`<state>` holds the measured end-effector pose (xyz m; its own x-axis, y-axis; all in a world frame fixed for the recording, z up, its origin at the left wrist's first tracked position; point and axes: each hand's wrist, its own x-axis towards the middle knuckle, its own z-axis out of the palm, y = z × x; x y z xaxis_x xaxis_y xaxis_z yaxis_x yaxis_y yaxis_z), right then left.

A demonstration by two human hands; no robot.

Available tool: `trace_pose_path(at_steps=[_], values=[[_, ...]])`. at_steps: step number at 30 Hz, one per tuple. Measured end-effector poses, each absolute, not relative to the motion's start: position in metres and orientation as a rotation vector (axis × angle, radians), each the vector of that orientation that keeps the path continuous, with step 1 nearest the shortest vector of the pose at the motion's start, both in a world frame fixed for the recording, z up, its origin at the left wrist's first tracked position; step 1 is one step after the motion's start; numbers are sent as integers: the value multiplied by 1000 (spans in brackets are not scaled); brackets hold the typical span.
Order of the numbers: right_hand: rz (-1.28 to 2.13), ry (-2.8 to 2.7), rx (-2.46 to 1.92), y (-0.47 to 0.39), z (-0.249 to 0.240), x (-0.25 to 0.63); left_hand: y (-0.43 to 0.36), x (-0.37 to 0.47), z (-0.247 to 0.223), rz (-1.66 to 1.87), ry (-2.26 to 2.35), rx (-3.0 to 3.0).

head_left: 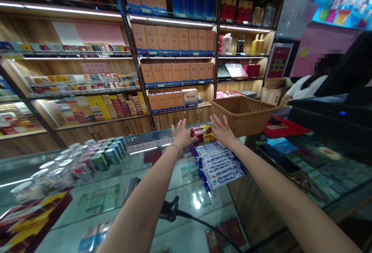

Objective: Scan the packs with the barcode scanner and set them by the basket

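Observation:
My left hand point(181, 135) reaches over the glass counter with its fingers spread, its thumb beside a small group of red and yellow packets point(200, 132). On the other side of those packets is my right hand point(223, 133), also with fingers apart. Both hands look free of any held thing; whether they touch the packets I cannot tell. Nearer to me, a row of blue-and-white wrapped sticks point(219, 164) lies overlapping on the glass, partly under my right hand and wrist. A black handheld scanner point(171, 208) with a cable lies partly behind my left forearm.
A wicker basket point(244, 113) stands behind my right hand. To the right are a phone point(279, 158), a red mat point(286, 128) and a dark monitor point(343, 71), with a person point(308, 86) behind. Jars and small tins point(109, 152) line the left. Stocked shelves point(174, 55) face me.

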<state>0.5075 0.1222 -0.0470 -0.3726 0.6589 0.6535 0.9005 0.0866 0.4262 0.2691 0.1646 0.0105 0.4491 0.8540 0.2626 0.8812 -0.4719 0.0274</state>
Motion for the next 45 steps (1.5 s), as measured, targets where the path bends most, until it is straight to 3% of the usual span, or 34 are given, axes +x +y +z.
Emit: trace_pose_path(at_steps=[30,45], values=[[-996,-2180,-1670,139,-63,511,179,280,-7,-143,-1653,-2642],[-942,-1969,-1644,101,-14,449,145,212,35,-320,-1435,-2499]])
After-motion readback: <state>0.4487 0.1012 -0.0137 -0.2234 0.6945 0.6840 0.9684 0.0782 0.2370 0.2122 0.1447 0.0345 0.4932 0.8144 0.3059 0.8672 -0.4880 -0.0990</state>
